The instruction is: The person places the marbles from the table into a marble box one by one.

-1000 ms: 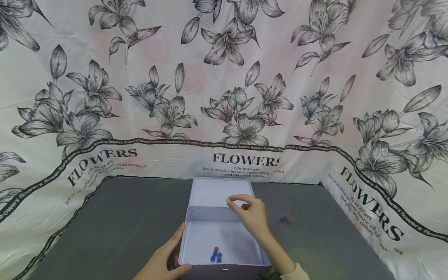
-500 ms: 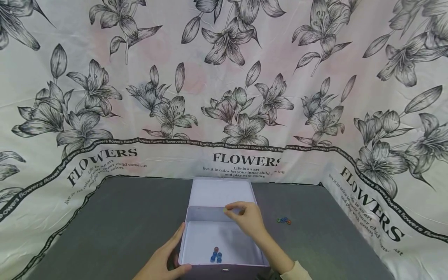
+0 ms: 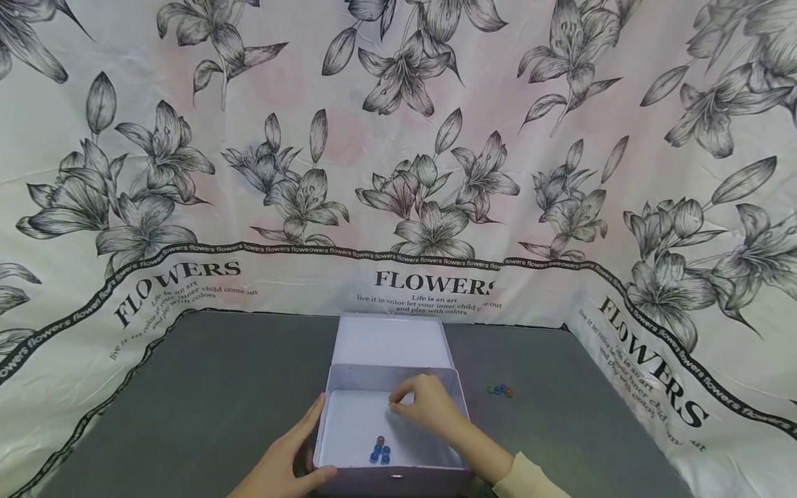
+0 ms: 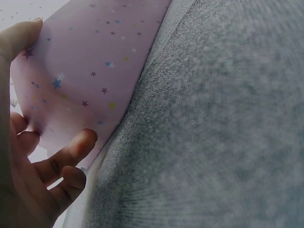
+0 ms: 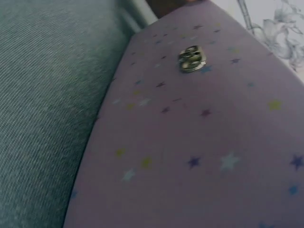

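A lidded box [image 3: 349, 422] stands open in the head view, pale inside. My left hand [image 3: 283, 453] holds its left front corner, thumb over the front rim and fingers along the left wall. In the left wrist view that hand [image 4: 52, 161] lies against a lilac, star-printed wall [image 4: 95, 66]. Over the box's inside, my right hand [image 3: 429, 404] pinches a small yellowish marble [image 3: 391, 404] between thumb and forefinger. Several blue marbles [image 3: 375, 457] and a reddish one [image 3: 380, 440] lie on the box floor near the front. The right wrist view has no hand, only the box's front with its metal clasp [image 5: 192, 59].
The raised lid [image 3: 392, 342] leans back behind the box. Right of it, several small blue, green and orange marbles [image 3: 500, 390] lie in a cluster on the dark grey tabletop [image 3: 236, 387]. A flower-printed curtain [image 3: 429, 173] surrounds the table's back and sides.
My right hand has come down and slightly left, from in front of the lid to inside the box, with the yellowish marble pinched. My left hand keeps its hold on the box.
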Tool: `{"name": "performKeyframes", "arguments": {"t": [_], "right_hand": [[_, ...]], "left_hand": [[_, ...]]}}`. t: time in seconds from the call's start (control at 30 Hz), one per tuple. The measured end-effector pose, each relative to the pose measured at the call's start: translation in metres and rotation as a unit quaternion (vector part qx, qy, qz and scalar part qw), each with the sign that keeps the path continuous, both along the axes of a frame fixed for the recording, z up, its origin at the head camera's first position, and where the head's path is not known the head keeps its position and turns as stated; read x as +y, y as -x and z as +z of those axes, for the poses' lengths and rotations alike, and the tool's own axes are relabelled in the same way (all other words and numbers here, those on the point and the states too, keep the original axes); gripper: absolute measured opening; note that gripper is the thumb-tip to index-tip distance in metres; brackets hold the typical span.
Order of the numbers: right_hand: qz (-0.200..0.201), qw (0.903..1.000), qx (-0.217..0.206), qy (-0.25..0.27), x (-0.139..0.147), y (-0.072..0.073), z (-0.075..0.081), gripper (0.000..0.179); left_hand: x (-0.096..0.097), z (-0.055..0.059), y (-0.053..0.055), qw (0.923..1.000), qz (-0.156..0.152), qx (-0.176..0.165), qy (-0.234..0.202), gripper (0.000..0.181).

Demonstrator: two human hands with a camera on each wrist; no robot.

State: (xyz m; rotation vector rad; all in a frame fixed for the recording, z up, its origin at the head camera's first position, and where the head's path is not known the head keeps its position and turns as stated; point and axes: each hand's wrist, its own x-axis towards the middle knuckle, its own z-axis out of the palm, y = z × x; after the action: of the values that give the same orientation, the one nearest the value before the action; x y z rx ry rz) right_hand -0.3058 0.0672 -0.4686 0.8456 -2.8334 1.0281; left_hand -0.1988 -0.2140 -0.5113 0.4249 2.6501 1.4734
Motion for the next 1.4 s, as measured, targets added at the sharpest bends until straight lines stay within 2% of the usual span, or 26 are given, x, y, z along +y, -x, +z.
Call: {"name": "performKeyframes", "arguments": {"t": [0.2, 0.53, 0.67, 0.83, 1.07, 1.27, 1.4], "right_hand": [[0.007, 0.999, 0.003, -0.044, 0.001, -0.003, -0.003, 0.003], [-0.016, 0.9997, 0.008, -0.018, 0.004, -0.001, 0.001, 0.01], [-0.034, 0.9991, 0.005, 0.025, 0.004, -0.001, 0.002, 0.012], [-0.062, 0.9932, 0.004, 0.098, 0.005, 0.0, 0.007, 0.013], [-0.11, 0.9784, -0.013, 0.175, 0.014, -0.002, 0.017, 0.01], [-0.142, 0.9647, -0.037, 0.219, 0.027, -0.002, 0.017, 0.013], [-0.153, 0.9582, -0.036, 0.239, 0.037, -0.002, 0.017, 0.014]], "left_hand": [[0.0, -0.002, 0.0, 1.0, 0.0, 0.004, 0.003, 0.107], [0.001, -0.006, 0.0, 0.9999, -0.008, -0.002, -0.013, 0.105], [-0.001, -0.008, -0.002, 0.9997, -0.012, -0.006, -0.021, 0.103], [-0.001, -0.006, -0.001, 0.9998, -0.009, -0.005, -0.014, 0.102], [0.0, -0.004, 0.001, 1.0, -0.005, -0.006, 0.001, 0.106], [0.0, -0.004, 0.002, 0.9999, -0.006, -0.011, 0.0, 0.108], [0.0, -0.003, 0.002, 0.9999, -0.005, -0.012, 0.001, 0.109]]}}
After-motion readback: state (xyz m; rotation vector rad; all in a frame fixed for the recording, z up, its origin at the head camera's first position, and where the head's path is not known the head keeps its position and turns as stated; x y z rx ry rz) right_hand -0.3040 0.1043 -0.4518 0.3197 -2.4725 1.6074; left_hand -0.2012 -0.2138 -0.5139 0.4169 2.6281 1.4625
